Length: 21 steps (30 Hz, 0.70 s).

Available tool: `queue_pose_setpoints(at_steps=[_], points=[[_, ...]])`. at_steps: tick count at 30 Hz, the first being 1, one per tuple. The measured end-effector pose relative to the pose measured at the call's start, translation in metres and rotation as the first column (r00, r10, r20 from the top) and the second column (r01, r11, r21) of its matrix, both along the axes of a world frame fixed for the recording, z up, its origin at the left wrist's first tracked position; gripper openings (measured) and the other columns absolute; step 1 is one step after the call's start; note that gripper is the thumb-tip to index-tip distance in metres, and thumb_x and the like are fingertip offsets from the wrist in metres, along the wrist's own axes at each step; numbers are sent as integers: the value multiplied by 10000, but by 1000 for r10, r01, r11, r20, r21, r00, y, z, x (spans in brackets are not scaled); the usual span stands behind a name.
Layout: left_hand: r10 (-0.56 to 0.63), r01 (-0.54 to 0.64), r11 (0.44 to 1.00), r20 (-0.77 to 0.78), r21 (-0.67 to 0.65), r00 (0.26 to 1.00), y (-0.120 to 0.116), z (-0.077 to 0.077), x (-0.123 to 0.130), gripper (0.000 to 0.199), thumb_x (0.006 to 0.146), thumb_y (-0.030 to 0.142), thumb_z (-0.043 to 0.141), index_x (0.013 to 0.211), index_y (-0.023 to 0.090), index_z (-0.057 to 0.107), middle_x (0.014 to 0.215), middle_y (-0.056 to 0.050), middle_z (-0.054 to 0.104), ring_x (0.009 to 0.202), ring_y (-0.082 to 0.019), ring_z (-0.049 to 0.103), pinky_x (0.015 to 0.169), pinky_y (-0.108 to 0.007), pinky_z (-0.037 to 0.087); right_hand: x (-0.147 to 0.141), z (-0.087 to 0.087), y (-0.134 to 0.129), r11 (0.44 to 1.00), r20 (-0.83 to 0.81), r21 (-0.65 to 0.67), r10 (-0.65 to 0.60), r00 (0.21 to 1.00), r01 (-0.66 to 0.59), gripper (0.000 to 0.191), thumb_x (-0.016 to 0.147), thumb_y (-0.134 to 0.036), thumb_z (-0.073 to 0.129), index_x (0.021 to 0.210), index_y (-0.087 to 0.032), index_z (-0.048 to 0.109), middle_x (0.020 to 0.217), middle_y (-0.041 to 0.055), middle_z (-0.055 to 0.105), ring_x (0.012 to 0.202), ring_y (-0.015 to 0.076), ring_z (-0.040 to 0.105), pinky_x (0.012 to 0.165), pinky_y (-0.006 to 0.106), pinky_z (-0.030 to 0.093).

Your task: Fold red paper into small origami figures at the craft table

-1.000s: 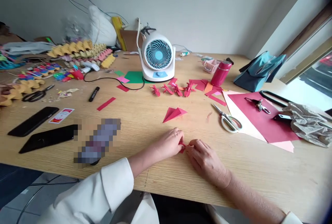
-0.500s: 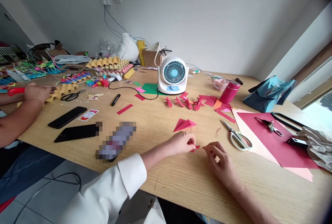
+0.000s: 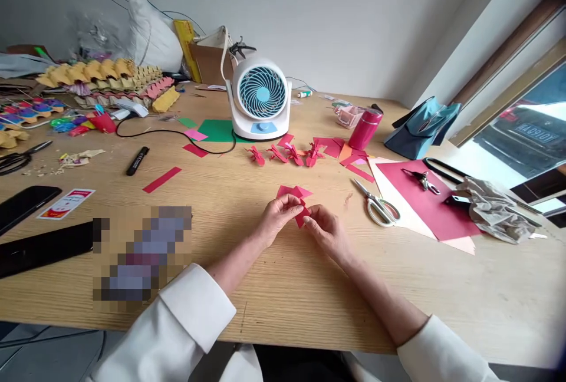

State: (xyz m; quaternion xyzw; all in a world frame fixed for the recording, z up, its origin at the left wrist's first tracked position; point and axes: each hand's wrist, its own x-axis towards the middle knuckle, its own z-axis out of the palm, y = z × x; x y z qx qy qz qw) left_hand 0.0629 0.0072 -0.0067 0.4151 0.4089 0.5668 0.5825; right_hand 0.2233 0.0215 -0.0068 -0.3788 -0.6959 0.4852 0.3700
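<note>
Between my two hands is a small piece of red paper (image 3: pixel 301 217), raised just above the wooden table (image 3: pixel 283 287). My left hand (image 3: pixel 283 216) pinches its upper left side with thumb and fingers. On the right side, my right hand (image 3: pixel 326 230) grips it, thumb against the paper. Just behind them lies a folded sheet of red paper (image 3: pixel 295 191), partly covered by my left hand. Several small folded red paper figures (image 3: pixel 295 154) stand in a row farther back. White-handled scissors (image 3: pixel 381 208) lie right of my right hand.
A white fan (image 3: pixel 262 99) stands at the back, with a pink cylindrical container (image 3: pixel 365 128) and blue bag (image 3: pixel 422 128) to its right. Large red paper (image 3: pixel 424 199) lies at right under keys (image 3: pixel 422 181). Phones (image 3: pixel 48 246) and egg cartons (image 3: pixel 101 75) are at left.
My view has turned right and closer. My right hand has come in to the red paper, which only my left hand held before. The co-worker's hands have left the view.
</note>
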Motion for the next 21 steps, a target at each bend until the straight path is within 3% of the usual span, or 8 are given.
queue_pose_setpoints(at_steps=[7,11,17,21], points=[[-18,18,1000,1,14,1000,-5,3,10,290,698,331,794,762,134,591,751,22,579,723,-85,520,720,-221,417,1,-3,-5,999,-60,-21,-51,997,49,300,866,-468,602,803,-176,579,699,7,596,616,129,520,595,260,425],[-76,76,997,-19,-2,997,-6,2,7,306,703,360,789,806,137,606,780,9,608,743,-102,551,725,-235,433,2,0,-7,997,-8,22,-67,998,68,288,862,-442,597,762,-172,580,660,7,595,579,121,497,552,246,393],[-4,62,988,-379,140,926,-3,-2,2,190,746,300,736,787,138,646,739,3,637,679,-106,556,662,-230,432,3,4,-12,985,135,139,-119,984,100,227,844,-358,566,712,-173,575,603,-2,573,534,106,457,506,224,359],[49,42,983,-472,180,880,-3,-5,3,159,800,300,670,803,143,643,752,-7,649,676,-114,572,645,-231,444,2,1,-11,990,127,119,-95,987,80,242,850,-382,554,746,-165,587,614,-8,554,531,101,439,501,223,348]])
